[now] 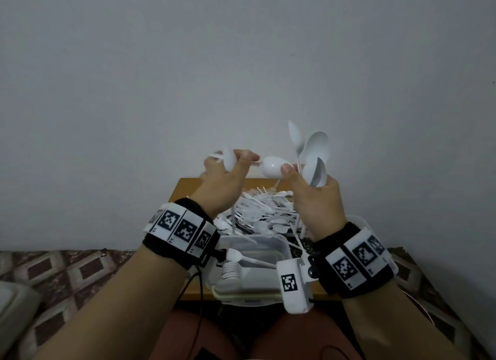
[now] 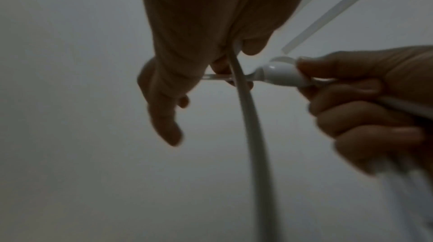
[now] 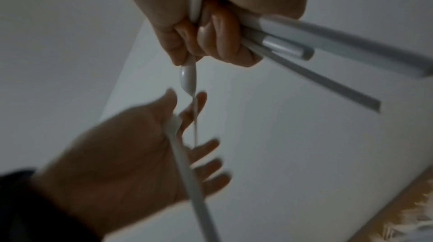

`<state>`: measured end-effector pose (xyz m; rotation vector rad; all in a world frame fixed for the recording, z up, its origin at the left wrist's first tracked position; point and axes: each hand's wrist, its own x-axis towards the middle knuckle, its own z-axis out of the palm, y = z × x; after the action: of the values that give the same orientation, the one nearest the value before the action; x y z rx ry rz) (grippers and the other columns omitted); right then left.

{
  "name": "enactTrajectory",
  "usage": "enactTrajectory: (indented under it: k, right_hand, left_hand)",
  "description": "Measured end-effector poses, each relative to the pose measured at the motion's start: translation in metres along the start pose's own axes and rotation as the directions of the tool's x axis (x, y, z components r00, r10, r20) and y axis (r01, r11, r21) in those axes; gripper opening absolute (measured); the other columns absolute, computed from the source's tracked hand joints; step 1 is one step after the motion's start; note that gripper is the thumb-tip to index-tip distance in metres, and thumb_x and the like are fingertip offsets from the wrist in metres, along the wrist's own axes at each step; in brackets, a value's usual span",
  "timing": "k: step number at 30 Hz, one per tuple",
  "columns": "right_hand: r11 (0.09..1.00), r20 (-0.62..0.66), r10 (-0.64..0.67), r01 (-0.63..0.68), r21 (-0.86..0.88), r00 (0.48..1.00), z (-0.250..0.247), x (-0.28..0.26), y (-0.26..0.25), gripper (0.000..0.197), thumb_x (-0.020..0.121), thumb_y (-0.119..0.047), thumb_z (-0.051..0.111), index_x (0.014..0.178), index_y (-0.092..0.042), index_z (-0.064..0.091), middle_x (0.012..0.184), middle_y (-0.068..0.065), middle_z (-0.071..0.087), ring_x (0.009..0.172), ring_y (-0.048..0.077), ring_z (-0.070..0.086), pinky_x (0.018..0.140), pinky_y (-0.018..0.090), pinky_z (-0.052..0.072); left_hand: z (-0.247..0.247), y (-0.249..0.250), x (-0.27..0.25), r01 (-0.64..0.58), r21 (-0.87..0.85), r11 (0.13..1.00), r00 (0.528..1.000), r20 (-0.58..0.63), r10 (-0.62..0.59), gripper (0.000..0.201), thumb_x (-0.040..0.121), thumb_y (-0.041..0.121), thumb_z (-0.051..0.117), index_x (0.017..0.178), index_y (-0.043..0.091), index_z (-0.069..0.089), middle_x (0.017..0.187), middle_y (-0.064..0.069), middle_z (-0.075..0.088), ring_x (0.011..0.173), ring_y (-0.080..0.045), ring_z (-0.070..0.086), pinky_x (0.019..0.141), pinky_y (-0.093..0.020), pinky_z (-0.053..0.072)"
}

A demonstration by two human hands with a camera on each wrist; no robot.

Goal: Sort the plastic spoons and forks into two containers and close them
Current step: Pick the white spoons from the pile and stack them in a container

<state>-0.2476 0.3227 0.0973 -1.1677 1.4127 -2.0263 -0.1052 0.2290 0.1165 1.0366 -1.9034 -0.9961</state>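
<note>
Both hands are up in the air above the small wooden table [image 1: 188, 184], well over the heap of white plastic spoons and forks [image 1: 264, 212] piled on it. The right hand [image 1: 314, 198] has its fingers curled tight around a bunch of spoons [image 1: 316, 155], bowls fanning upward and handles sticking out below the fist. Its thumb and forefinger also pinch the bowl of one more spoon [image 1: 273, 167] that lies sideways between the hands. The left hand [image 1: 222, 182] has that spoon's handle against its fingers, plus another spoon [image 1: 229, 158] tucked under the thumb, with the other fingers loosely spread. On the near edge of the table sits a clear container [image 1: 281, 243] with a stack of spoons and a loose one inside. Just beside it, towards the right, is a second container [image 1: 362, 221], mostly hidden by the wrist.
</note>
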Motion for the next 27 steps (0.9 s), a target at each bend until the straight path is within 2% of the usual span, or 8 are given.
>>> enactTrajectory:
  k: [2, 6, 8, 12, 18, 22, 25, 27]
  right_hand:
    - [0.998, 0.015, 0.017, -0.016, -0.066, 1.0, -0.008, 0.004, 0.0, 0.012, 0.086, -0.033, 0.071, 0.079, -0.025, 0.065, 0.046, -0.016, 0.049, 0.042, -0.001, 0.042, 0.046, 0.014, 0.036]
    - [0.964, 0.17, 0.09, -0.043, -0.262, 0.981, -0.007, 0.008, 0.009, 0.019, 0.087, -0.038, 0.069, 0.081, -0.02, 0.067, 0.054, -0.01, 0.05, 0.044, 0.004, 0.041, 0.043, 0.014, 0.038]
    - [0.908, 0.234, 0.206, -0.096, -0.407, 0.95, 0.002, 0.007, 0.028, 0.025, 0.088, -0.038, 0.067, 0.083, -0.013, 0.069, 0.061, -0.003, 0.052, 0.047, 0.005, 0.043, 0.045, 0.013, 0.039]
    - [0.729, 0.26, 0.46, -0.193, -0.657, 0.849, 0.006, 0.006, 0.079, 0.032, 0.089, -0.035, 0.066, 0.094, -0.003, 0.064, 0.078, 0.008, 0.06, 0.066, 0.017, 0.055, 0.061, 0.027, 0.04]
    - [0.551, 0.244, 0.594, -0.166, -0.818, 0.767, 0.0, 0.023, 0.128, 0.035, 0.091, -0.035, 0.062, 0.103, -0.002, 0.06, 0.078, 0.005, 0.057, 0.062, 0.018, 0.051, 0.057, 0.027, 0.041]
    - [0.257, 0.32, 0.683, 0.194, -0.947, 0.656, 0.008, 0.042, 0.155, 0.044, 0.095, -0.041, 0.056, 0.114, -0.002, 0.06, 0.101, 0.011, 0.067, 0.089, 0.027, 0.065, 0.069, 0.03, 0.048]
    - [0.181, 0.347, 0.724, 0.321, -0.93, 0.596, 0.016, 0.051, 0.176, 0.052, 0.093, -0.049, 0.056, 0.11, -0.001, 0.064, 0.096, 0.014, 0.068, 0.077, 0.026, 0.059, 0.062, 0.03, 0.045]
    - [0.198, 0.359, 0.732, 0.324, -0.925, 0.579, 0.023, 0.056, 0.188, 0.047, 0.09, -0.047, 0.06, 0.104, -0.003, 0.066, 0.083, 0.011, 0.062, 0.07, 0.022, 0.052, 0.057, 0.028, 0.04]
  left_hand:
    - [-0.012, -0.013, 0.001, 0.005, 0.152, 0.988, 0.997, -0.082, 0.007, 0.029, 0.092, 0.068, 0.031, 0.099, 0.064, 0.058, 0.15, -0.002, 0.015, 0.136, -0.039, 0.022, 0.115, -0.054, 0.021]
    - [-0.012, -0.029, 0.008, 0.021, -0.306, 0.952, 0.999, 0.032, -0.012, 0.038, 0.096, 0.058, 0.038, 0.099, 0.037, 0.07, 0.11, 0.002, 0.064, 0.107, -0.023, 0.06, 0.083, -0.037, 0.055]
    - [0.001, -0.04, 0.011, 0.115, -0.412, 0.904, 0.993, 0.066, -0.096, 0.043, 0.098, 0.055, 0.038, 0.106, 0.025, 0.068, 0.107, -0.003, 0.065, 0.102, -0.021, 0.063, 0.081, -0.034, 0.057]
    - [0.017, -0.08, 0.014, 0.151, -0.208, 0.966, 0.988, 0.07, -0.139, 0.034, 0.1, 0.053, 0.034, 0.114, 0.034, 0.058, 0.114, -0.002, 0.059, 0.097, -0.012, 0.057, 0.078, -0.032, 0.055]
    - [0.012, -0.109, 0.025, 0.229, -0.215, 0.949, 0.971, 0.117, -0.208, 0.042, 0.098, 0.056, 0.034, 0.119, 0.031, 0.061, 0.069, 0.002, 0.044, 0.05, -0.008, 0.039, 0.046, -0.023, 0.037]
    - [0.004, -0.114, 0.028, 0.275, -0.172, 0.946, 0.961, 0.034, -0.273, 0.079, 0.077, 0.081, 0.033, 0.126, 0.023, 0.056, 0.074, 0.008, 0.048, 0.062, -0.007, 0.045, 0.062, -0.027, 0.042]
    - [-0.007, -0.119, 0.03, 0.309, -0.226, 0.924, 0.948, 0.001, -0.317, 0.094, 0.072, 0.09, 0.033, 0.136, 0.023, 0.046, 0.104, -0.004, 0.061, 0.092, -0.01, 0.059, 0.084, -0.038, 0.051]
    - [-0.012, -0.12, 0.03, 0.318, -0.331, 0.888, 0.942, 0.008, -0.335, 0.073, 0.08, 0.076, 0.042, 0.13, 0.022, 0.044, 0.122, 0.006, 0.022, 0.104, -0.009, 0.021, 0.079, -0.035, 0.054]
